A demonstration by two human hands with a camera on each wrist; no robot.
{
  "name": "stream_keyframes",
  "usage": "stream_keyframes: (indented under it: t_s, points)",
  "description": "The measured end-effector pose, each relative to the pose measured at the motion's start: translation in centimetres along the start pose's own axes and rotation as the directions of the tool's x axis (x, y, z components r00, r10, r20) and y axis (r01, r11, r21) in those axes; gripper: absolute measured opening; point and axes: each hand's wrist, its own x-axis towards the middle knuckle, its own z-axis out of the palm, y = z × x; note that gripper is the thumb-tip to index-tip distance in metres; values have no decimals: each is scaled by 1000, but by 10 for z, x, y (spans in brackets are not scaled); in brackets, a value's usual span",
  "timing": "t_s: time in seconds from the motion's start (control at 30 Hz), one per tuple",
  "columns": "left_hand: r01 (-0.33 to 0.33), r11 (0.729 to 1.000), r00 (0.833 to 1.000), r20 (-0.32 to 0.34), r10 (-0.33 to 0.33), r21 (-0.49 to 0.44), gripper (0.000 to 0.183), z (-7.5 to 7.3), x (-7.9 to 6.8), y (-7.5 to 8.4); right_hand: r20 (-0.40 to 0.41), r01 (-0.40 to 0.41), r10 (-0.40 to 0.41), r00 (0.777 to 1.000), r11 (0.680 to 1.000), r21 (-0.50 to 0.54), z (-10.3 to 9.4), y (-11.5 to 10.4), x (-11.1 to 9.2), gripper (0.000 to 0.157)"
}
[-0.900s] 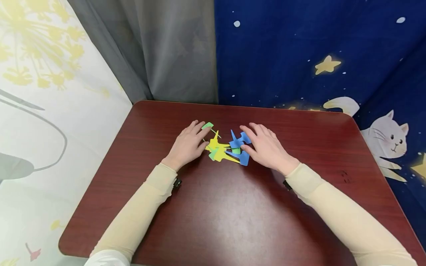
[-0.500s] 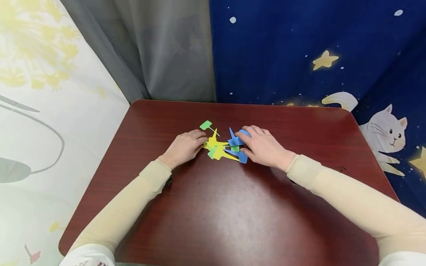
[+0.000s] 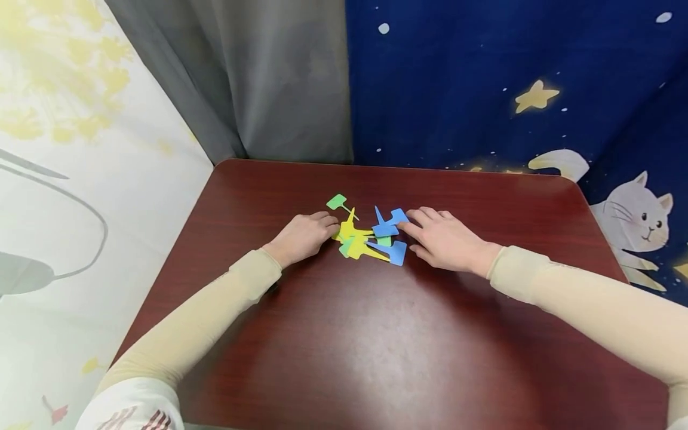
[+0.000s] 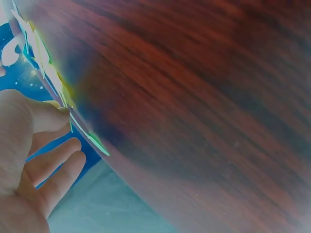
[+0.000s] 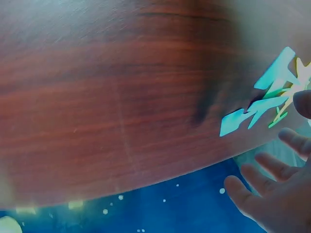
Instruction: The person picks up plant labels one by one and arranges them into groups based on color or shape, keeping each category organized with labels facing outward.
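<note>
A loose pile of T-shaped plastic plant labels lies on the table: yellow labels (image 3: 357, 246), blue labels (image 3: 396, 252) and green ones, with one green label (image 3: 337, 202) at its far left. My left hand (image 3: 305, 237) is at the pile's left edge. In the left wrist view, its thumb and index finger pinch the edge of a plant label; its colour is hard to tell, and the other fingers are spread. My right hand (image 3: 451, 242) hovers just right of the blue labels with fingers extended and holds nothing. In the right wrist view, its fingers (image 5: 265, 179) stand apart from them.
The dark red wooden table (image 3: 355, 346) has rounded corners. Behind it hang a grey curtain (image 3: 290, 83) and a blue curtain (image 3: 441, 83) with stars and a cat. A pale patterned cloth (image 3: 64, 209) hangs at the left.
Both hands came down toward the pile. The left fingers closed at its left edge, uncovering the far green label. The right hand touched near the blue labels, then drew back right.
</note>
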Motion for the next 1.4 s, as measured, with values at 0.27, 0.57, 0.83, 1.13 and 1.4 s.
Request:
stream_keyframes:
  t_s: [0.27,0.57,0.83,1.13,1.4]
  points:
    - [21,1000,999,32,-21,10,21,3,3,2,-12,53,-53,999,998,-17,5,10,-2,59]
    - [7,999,999,49,-9,40,15,4,7,-2,-81,21,-11,997,993,118,9,11,14,57]
    - [-9,998,998,70,5,58,14,3,2,-2,-85,-22,39,996,981,192,24,8,23,52]
    - [-17,998,994,106,10,68,16,-11,-9,-2,-87,-2,21,996,978,211,30,0,33,51]
    - [-17,996,990,138,6,82,19,-26,-24,-4,-73,28,-16,997,986,163,28,-3,41,50]
